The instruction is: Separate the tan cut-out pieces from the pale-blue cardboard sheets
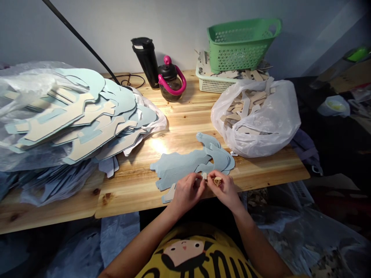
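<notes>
My left hand [188,192] is closed, with thumb and fingers pinched at the table's front edge. A light-blue cut-out piece with a cream layer [169,195] sticks out to the left from under it, and most of this piece is hidden. Between the hands a small cream end [204,175] shows. My right hand [224,191] is curled around a few small beige scraps [217,180], its fingertips close to that cream end. Just beyond both hands, overlapping light-blue cut-out pieces [182,165] lie flat on the wooden table [188,121].
At left, a plastic bag [26,83] spills many blue-and-cream pieces [60,119]. A white bag of beige scraps [261,127] stands at right. Behind are a green basket [239,52] on a pale scrap-filled basket [213,85], a black tumbler [146,63] and a pink-handled bottle [171,90].
</notes>
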The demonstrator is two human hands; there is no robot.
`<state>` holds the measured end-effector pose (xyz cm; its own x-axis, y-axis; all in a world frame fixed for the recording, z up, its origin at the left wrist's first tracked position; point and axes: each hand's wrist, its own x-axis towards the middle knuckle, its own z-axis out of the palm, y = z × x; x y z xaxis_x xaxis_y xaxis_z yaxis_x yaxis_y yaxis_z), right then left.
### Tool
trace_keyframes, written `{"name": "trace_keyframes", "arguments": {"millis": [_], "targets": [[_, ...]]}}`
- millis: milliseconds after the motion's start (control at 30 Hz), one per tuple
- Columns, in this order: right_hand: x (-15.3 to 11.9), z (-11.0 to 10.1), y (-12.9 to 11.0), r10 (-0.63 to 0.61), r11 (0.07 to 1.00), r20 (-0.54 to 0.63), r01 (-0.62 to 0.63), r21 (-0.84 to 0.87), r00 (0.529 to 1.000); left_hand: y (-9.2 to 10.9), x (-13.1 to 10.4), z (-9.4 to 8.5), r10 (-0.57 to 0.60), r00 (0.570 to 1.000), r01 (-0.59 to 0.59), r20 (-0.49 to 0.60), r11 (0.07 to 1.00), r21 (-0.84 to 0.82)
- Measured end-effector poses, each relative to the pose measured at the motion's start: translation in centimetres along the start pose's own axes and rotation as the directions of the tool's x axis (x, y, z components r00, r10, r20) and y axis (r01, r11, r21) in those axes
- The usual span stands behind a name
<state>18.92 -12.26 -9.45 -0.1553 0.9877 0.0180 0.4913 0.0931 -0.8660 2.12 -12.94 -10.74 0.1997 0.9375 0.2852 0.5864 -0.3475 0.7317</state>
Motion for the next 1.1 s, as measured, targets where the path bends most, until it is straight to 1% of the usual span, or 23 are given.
{"name": "trace_keyframes", "arguments": {"millis": [67, 133, 200, 267, 333, 367, 400, 467, 533, 567, 633, 700, 733, 767, 800, 867, 900, 933, 1000, 1100], "targets": [[0.1, 0.0, -0.2, -0.050, 0.999, 0.046, 0.049, 0.016, 0.998, 0.1, 0.1, -0.1, -0.015, 0.998, 0.017, 0.056, 0.999, -0.034], [0.1, 0.2, -0.3, -0.076, 0.997, 0.064, 0.075, 0.025, 0.995, 0.0, 0.2, 0.0, -0.013, 0.998, 0.015, 0.057, 0.999, -0.044], [0.1, 0.3, -0.2, -0.061, 0.998, 0.056, 0.060, 0.035, 0.997, -0.2, 0.2, 0.0, -0.006, 0.999, 0.008, 0.042, 0.999, -0.047], [0.2, 0.4, 0.2, 0.020, 0.997, 0.004, -0.020, 0.073, 1.000, -0.3, 0.2, 0.0, -0.012, 1.000, 0.013, 0.019, 0.999, -0.045], [0.3, 0.4, 0.6, 0.163, 0.970, -0.042, -0.152, 0.188, 0.986, -0.2, 0.1, -0.2, -0.042, 0.999, 0.041, -0.007, 0.998, -0.046], [0.4, 0.3, 0.7, 0.243, 0.934, -0.037, -0.223, 0.281, 0.969, -0.2, 0.0, -0.3, -0.064, 0.998, 0.064, -0.015, 0.997, -0.049], [0.5, 0.2, 0.7, 0.311, 0.877, -0.011, -0.283, 0.388, 0.950, -0.1, 0.0, -0.4, -0.088, 0.996, 0.087, -0.020, 0.995, -0.054], [0.6, -0.1, 0.5, 0.396, 0.724, 0.071, -0.358, 0.589, 0.916, 0.0, -0.1, -0.6, -0.122, 0.992, 0.120, -0.018, 0.991, -0.063], [0.7, -0.6, 0.2, 0.435, 0.589, 0.108, -0.373, 0.717, 0.894, 0.0, -0.1, -0.6, -0.125, 0.992, 0.124, -0.012, 0.990, -0.071], [0.7, -0.8, 0.1, 0.447, 0.545, 0.115, -0.372, 0.751, 0.887, 0.1, -0.1, -0.7, -0.119, 0.993, 0.118, -0.008, 0.990, -0.077], [0.6, -1.2, 0.3, 0.465, 0.506, 0.111, -0.366, 0.781, 0.878, 0.1, -0.1, -0.7, -0.094, 0.995, 0.095, 0.013, 0.991, -0.096], [0.3, -1.4, 0.7, 0.454, 0.519, 0.101, -0.354, 0.778, 0.885, 0.2, -0.1, -0.7, -0.069, 0.997, 0.073, 0.041, 0.991, -0.115], [0.2, -1.5, 1.0, 0.437, 0.550, 0.089, -0.344, 0.761, 0.895, 0.2, -0.1, -0.7, -0.060, 0.997, 0.066, 0.055, 0.991, -0.119], [0.0, -1.6, 1.2, 0.413, 0.605, 0.070, -0.331, 0.724, 0.908, 0.3, -0.1, -0.7, -0.054, 0.996, 0.061, 0.065, 0.992, -0.115], [-0.2, -1.6, 1.3, 0.378, 0.681, 0.053, -0.316, 0.661, 0.924, 0.3, -0.1, -0.6, -0.051, 0.996, 0.058, 0.073, 0.993, -0.103], [-0.5, -1.7, 1.3, 0.287, 0.843, 0.015, -0.260, 0.470, 0.958, 0.2, -0.1, -0.5, -0.045, 0.996, 0.050, 0.079, 0.997, -0.063], [-0.5, -1.8, 1.1, 0.245, 0.903, 0.001, -0.229, 0.363, 0.969, 0.2, -0.1, -0.3, -0.039, 0.996, 0.042, 0.079, 0.998, -0.038], [-0.6, -1.8, 0.9, 0.215, 0.941, -0.005, -0.206, 0.269, 0.977, 0.1, -0.1, -0.2, -0.030, 0.997, 0.031, 0.077, 0.999, -0.015], [-0.6, -1.7, 0.4, 0.201, 0.968, -0.006, -0.198, 0.153, 0.979, -0.1, -0.1, 0.0, -0.005, 0.998, 0.003, 0.066, 1.000, 0.026], [-0.4, -1.3, 0.1, 0.221, 0.973, -0.005, -0.220, 0.065, 0.975, -0.4, -0.2, 0.3, 0.025, 0.998, -0.029, 0.051, 0.998, 0.064]]}}
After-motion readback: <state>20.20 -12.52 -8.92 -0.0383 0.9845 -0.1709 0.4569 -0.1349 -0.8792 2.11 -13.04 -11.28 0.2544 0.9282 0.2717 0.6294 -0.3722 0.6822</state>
